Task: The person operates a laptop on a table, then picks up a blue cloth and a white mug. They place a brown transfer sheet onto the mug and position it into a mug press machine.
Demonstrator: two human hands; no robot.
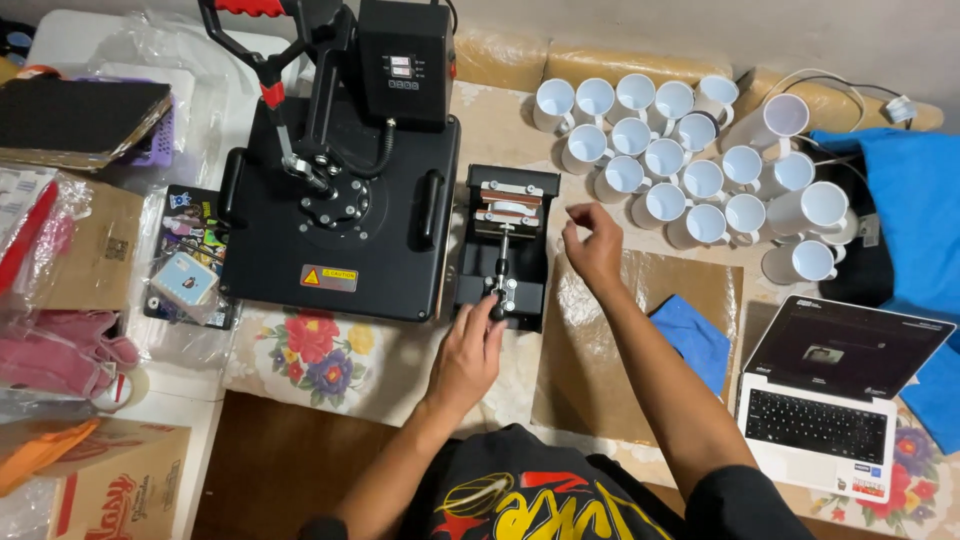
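A small black mug press [505, 245] stands on the table beside a large black flat heat press [340, 215]. My left hand [468, 350] reaches up to the mug press's lever handle [498, 290], fingers curled on or right at its lower end. My right hand [592, 245] hovers just right of the mug press with loosely bent fingers and nothing in it. Whether a mug sits inside the press is hard to tell.
Several white mugs [690, 160] crowd the far right of the table. A brown paper sheet [640, 340] with a blue cloth [692, 338] lies ahead of me. An open laptop [835, 390] is at right. Boxes and bagged items fill the left.
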